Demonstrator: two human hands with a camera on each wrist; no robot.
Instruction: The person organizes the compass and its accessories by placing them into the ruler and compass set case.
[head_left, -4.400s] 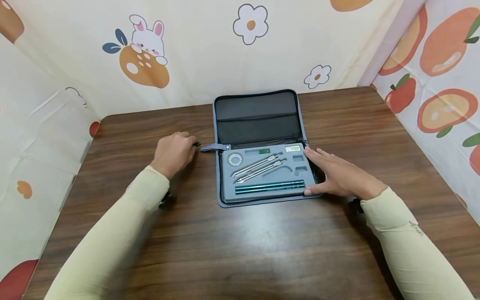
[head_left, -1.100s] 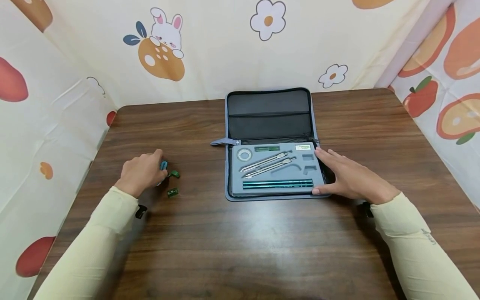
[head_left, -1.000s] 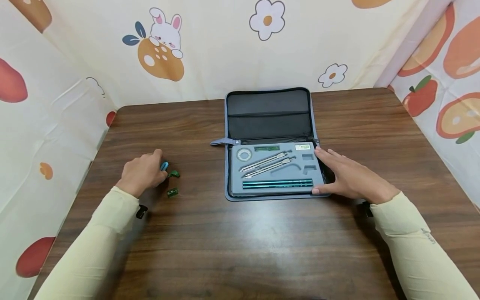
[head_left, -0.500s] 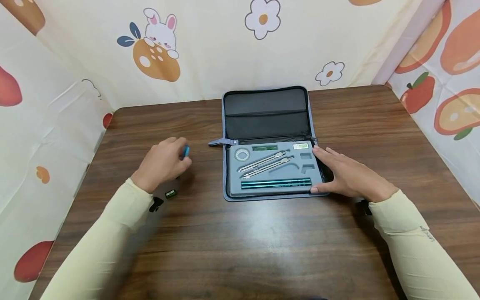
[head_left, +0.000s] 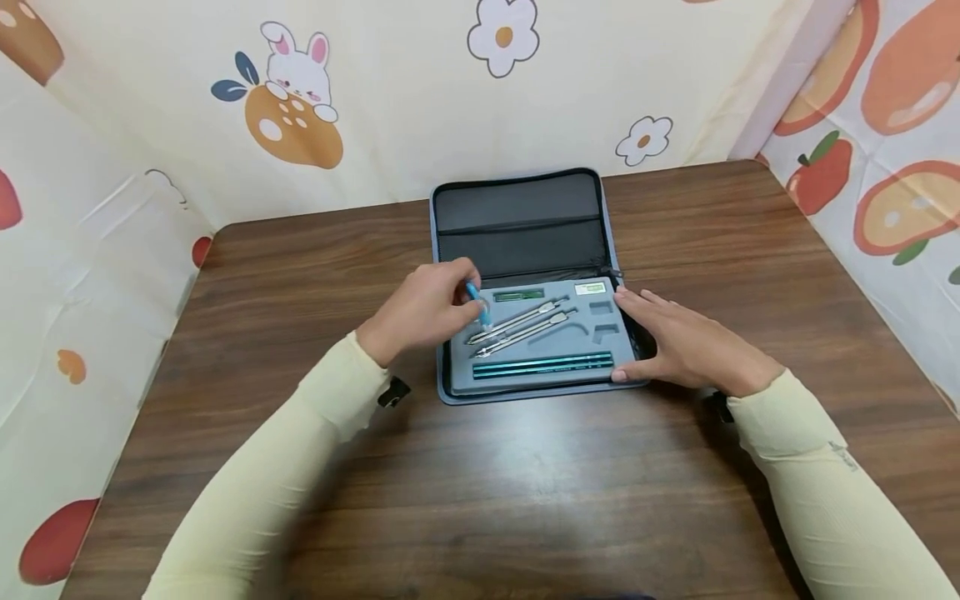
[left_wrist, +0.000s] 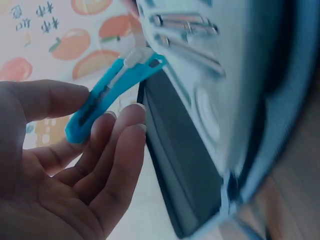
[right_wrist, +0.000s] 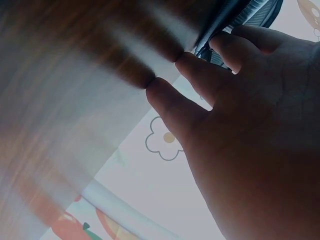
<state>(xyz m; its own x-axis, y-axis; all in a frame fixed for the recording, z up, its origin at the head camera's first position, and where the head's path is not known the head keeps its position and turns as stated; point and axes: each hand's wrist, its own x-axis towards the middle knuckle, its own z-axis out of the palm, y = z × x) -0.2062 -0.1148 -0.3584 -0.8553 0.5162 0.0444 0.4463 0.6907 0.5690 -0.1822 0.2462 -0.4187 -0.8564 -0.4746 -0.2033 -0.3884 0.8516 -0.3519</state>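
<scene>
In the head view my left hand [head_left: 420,308] is over the left part of an unzipped blue-grey case [head_left: 525,243]. Thumb and fingers pinch a small blue utility knife [left_wrist: 107,92] with a white slider, its far end pointing down toward the grey tray [head_left: 462,373]. Two silver compasses [head_left: 525,331], two dark green pencils [head_left: 543,365], a green lead box [head_left: 519,295] and a white eraser [head_left: 590,288] lie in the tray. My right hand [head_left: 686,346] rests along the case's right edge, fingers spread, thumb on the tray's front corner. The round clear ring is mostly hidden behind my left hand.
Several slots on the tray's right side [head_left: 602,321] hold nothing. The case stands on a brown wooden table [head_left: 525,500] that ends at a patterned cloth wall [head_left: 390,108]. My left sleeve covers the spot where small green pieces lay.
From the table at left, my left hand has taken up the blue utility knife and brought it rightward over the tray. The right hand stays at the case's edge.
</scene>
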